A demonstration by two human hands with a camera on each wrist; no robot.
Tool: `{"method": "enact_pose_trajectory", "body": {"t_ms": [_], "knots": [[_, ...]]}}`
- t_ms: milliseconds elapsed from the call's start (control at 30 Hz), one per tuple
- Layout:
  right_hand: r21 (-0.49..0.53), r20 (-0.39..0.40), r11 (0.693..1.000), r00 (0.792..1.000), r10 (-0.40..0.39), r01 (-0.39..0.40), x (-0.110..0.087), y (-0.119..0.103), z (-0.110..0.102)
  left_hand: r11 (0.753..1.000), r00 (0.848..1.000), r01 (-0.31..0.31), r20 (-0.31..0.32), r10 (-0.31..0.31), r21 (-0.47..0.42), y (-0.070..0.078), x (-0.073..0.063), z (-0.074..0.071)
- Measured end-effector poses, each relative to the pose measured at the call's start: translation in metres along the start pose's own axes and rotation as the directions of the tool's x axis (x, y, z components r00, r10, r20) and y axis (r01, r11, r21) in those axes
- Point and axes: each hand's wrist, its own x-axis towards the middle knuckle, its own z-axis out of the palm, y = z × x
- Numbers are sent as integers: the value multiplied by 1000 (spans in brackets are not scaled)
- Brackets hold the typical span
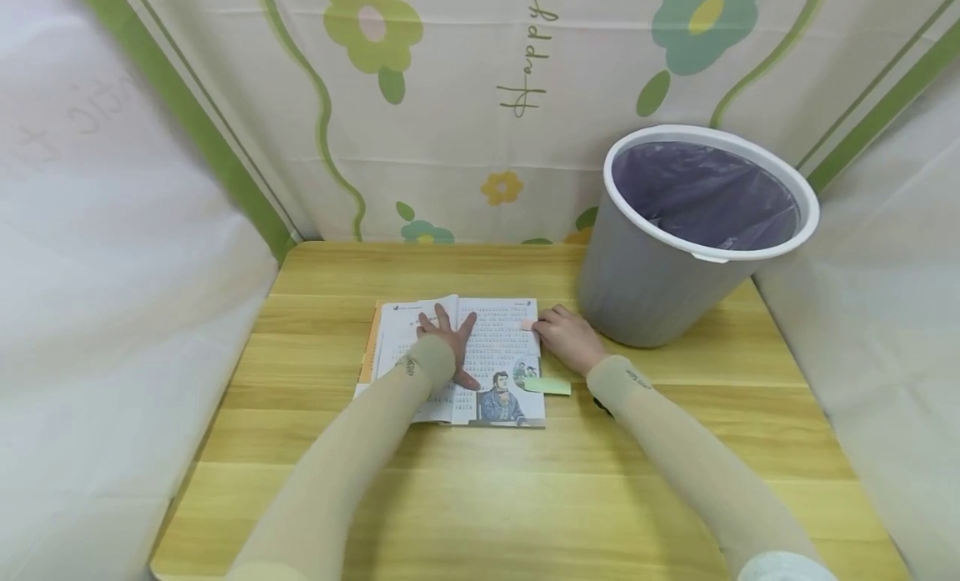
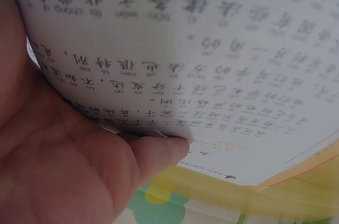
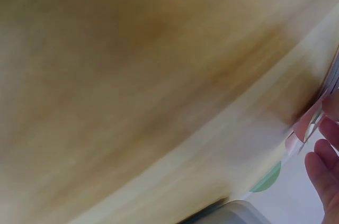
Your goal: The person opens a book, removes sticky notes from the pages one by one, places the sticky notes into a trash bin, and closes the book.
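Note:
An open book (image 1: 498,348) with printed pages and a picture of a man lies on the wooden table. My left hand (image 1: 452,348) rests across its middle with fingers spread, pressing the pages near the fold. In the left wrist view, the thumb (image 2: 159,152) lies against the printed page (image 2: 212,75). At the book's right edge my right hand (image 1: 572,339) pinches a pink sticky tab (image 1: 528,324). The right wrist view shows the fingertips at the same pink tab (image 3: 304,123). Below it, a light green sticky note (image 1: 547,387) sticks out past the page edge.
A grey trash bin (image 1: 645,272) with a white rim and dark liner bag stands at the back right of the table (image 1: 480,498), close to my right hand. A flowered curtain (image 1: 450,131) hangs behind, with white cloth on both sides.

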Motion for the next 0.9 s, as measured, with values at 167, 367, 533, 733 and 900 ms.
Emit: {"method": "enact_pose_trajectory", "body": {"t_ms": [167, 367, 533, 733, 900], "knots": [[-18, 22, 1000, 1000, -11, 11, 2, 0, 0, 1000, 1000, 20, 13, -20, -10, -2, 21, 12], [-30, 21, 999, 999, -32, 33, 4, 1, 0, 999, 999, 37, 23, -36, -32, 0, 21, 9], [-28, 21, 999, 999, -33, 34, 7, 2, 0, 997, 998, 49, 35, -47, -60, 1, 18, 7], [-26, 15, 999, 1000, -19, 20, 10, 2, 0, 998, 998, 46, 40, -44, -40, 0, 21, 8], [-21, 10, 1000, 1000, -9, 9, 11, 3, 2, 998, 998, 48, 34, -46, -48, 0, 22, 9]]}}
